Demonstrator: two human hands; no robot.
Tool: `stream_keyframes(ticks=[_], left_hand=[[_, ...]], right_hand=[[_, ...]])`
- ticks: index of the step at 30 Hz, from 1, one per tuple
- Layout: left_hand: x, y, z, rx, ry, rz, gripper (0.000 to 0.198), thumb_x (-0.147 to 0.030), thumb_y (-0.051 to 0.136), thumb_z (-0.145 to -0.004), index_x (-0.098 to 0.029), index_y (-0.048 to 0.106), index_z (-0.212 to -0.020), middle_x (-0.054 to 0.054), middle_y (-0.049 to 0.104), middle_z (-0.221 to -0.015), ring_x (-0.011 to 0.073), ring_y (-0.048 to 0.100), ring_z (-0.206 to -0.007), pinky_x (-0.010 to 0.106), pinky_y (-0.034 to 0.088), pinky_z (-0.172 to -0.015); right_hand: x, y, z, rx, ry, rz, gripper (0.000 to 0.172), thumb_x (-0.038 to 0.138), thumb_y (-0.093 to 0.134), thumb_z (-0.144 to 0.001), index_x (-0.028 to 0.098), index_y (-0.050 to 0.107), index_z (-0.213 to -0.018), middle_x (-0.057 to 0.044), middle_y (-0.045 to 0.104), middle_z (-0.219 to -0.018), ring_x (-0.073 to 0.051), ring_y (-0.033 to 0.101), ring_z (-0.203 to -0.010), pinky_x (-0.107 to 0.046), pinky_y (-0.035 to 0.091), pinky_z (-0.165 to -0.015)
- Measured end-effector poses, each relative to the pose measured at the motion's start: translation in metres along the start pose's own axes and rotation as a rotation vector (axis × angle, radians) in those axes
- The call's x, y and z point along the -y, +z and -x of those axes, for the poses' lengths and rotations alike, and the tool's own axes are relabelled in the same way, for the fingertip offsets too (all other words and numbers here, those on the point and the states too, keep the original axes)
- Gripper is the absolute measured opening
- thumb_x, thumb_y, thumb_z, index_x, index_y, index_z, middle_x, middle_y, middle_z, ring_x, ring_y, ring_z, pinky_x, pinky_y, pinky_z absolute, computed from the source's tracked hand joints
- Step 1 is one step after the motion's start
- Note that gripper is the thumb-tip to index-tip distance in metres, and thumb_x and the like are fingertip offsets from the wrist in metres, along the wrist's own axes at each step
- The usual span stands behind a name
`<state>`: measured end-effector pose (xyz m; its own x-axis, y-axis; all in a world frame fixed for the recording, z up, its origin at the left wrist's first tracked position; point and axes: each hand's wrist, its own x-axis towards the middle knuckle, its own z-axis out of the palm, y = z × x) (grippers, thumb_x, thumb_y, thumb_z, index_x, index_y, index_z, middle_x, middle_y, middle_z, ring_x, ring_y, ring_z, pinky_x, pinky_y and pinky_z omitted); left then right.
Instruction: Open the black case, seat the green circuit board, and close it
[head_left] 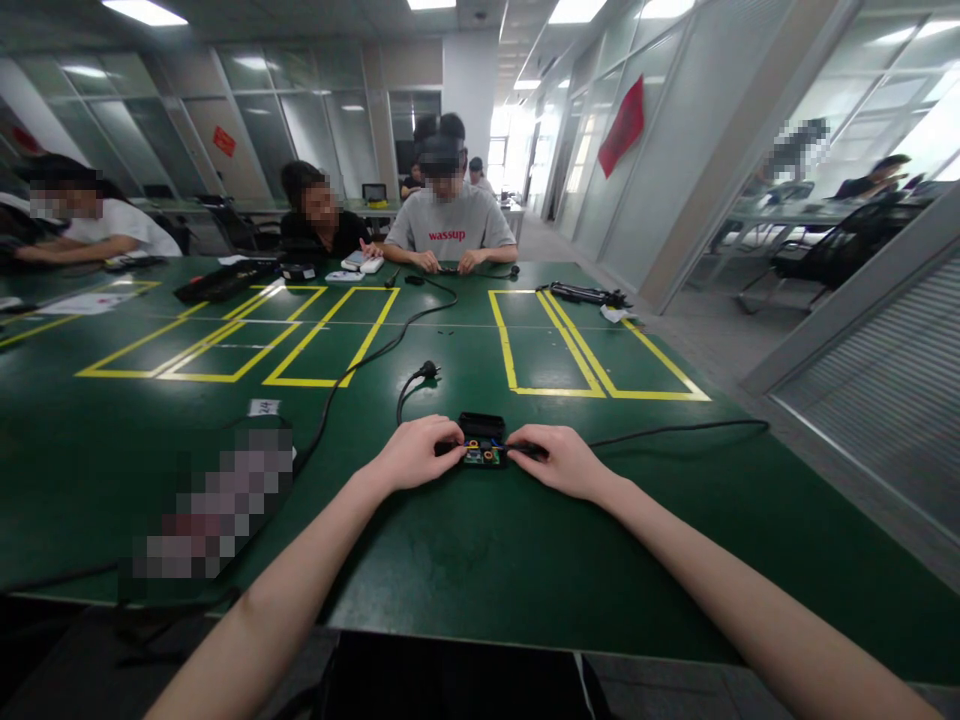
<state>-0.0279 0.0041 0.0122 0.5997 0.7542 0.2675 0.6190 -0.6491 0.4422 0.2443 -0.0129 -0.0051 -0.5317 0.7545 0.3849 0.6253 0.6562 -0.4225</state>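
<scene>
Case (pixel 481 424) w/ circuit bd (pixel 487 456) in it: on table (pixel 450 560), btwn L hand (pixel 420 452) & R hand (pixel 561 460). Plug (pixel 428 370) on far side of L hand. Cord (pixel 675 432) runs right from R hand. Tape outlines (pixel 322 383) far left & right. Person (pixel 450 220) behind far edge.

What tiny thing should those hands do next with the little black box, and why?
Perhaps the right hand should gently settle the black cable against the end of the black box, while the left hand steadies the other side. The right one pinches that cable beside the box, and the circuit board lies uncovered, so a tug might strain something.
</scene>
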Motion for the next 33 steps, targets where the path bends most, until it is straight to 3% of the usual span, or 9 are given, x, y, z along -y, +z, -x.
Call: stream_keyframes(ticks=[7, 15, 22, 28, 31, 33], left_hand=[[0.014, -0.002, -0.001, 0.065, -0.059, 0.288, 0.01, -0.019, 0.067, -0.085, -0.016, 0.077, -0.086, 0.002, 0.071, -0.079, 0.0141, 0.061, -0.071, 0.024, 0.045, -0.069], [0.008, -0.006, -0.001, 0.094, -0.166, 0.446, 0.016, -0.026, 0.065, -0.084, -0.015, 0.075, -0.088, 0.001, 0.07, -0.074, 0.014, 0.061, -0.067, 0.024, 0.047, -0.065], [0.01, -0.005, -0.001, 0.056, -0.066, 0.257, 0.01, -0.019, 0.062, -0.083, -0.016, 0.07, -0.077, 0.002, 0.07, -0.078, 0.0157, 0.062, -0.074, 0.025, 0.046, -0.07], [0.008, -0.008, 0.0, 0.108, 0.006, 0.08, 0.013, -0.011, 0.058, -0.077, -0.019, 0.067, -0.08, 0.003, 0.068, -0.085, 0.0188, 0.063, -0.082, 0.027, 0.046, -0.076], [0.005, -0.005, 0.0, 0.044, 0.01, 0.102, 0.007, -0.015, 0.061, -0.078, -0.019, 0.066, -0.077, 0.003, 0.068, -0.088, 0.0196, 0.064, -0.085, 0.028, 0.048, -0.079], [0.004, 0.0, -0.002, -0.043, -0.039, 0.11, 0.009, -0.018, 0.062, -0.083, -0.018, 0.067, -0.076, 0.004, 0.068, -0.085, 0.0195, 0.064, -0.084, 0.029, 0.049, -0.08]], right_hand=[[0.002, -0.002, 0.003, 0.018, -0.081, 0.027, 0.01, 0.027, 0.066, -0.091, 0.021, 0.07, -0.098, -0.004, 0.074, -0.089, -0.017, 0.069, -0.073, -0.027, 0.052, -0.066], [0.002, -0.003, 0.002, 0.022, -0.116, 0.014, 0.016, 0.03, 0.068, -0.091, 0.022, 0.072, -0.104, -0.008, 0.075, -0.097, -0.022, 0.072, -0.087, -0.034, 0.057, -0.077], [-0.003, -0.001, 0.001, 0.02, -0.137, -0.098, 0.021, 0.027, 0.057, -0.099, 0.024, 0.076, -0.105, -0.009, 0.075, -0.101, -0.023, 0.071, -0.095, -0.038, 0.059, -0.085], [0.003, 0.0, 0.001, 0.044, -0.188, -0.031, 0.024, 0.025, 0.052, -0.101, 0.022, 0.075, -0.096, -0.009, 0.072, -0.098, -0.021, 0.069, -0.089, -0.033, 0.056, -0.077], [0.006, 0.003, 0.0, 0.002, -0.183, -0.024, 0.02, 0.024, 0.055, -0.097, 0.022, 0.074, -0.091, -0.009, 0.072, -0.097, -0.022, 0.068, -0.089, -0.034, 0.055, -0.077], [0.006, 0.007, -0.002, -0.077, -0.087, -0.05, 0.019, 0.026, 0.056, -0.096, 0.022, 0.073, -0.089, -0.007, 0.07, -0.093, -0.02, 0.066, -0.082, -0.033, 0.055, -0.074]])
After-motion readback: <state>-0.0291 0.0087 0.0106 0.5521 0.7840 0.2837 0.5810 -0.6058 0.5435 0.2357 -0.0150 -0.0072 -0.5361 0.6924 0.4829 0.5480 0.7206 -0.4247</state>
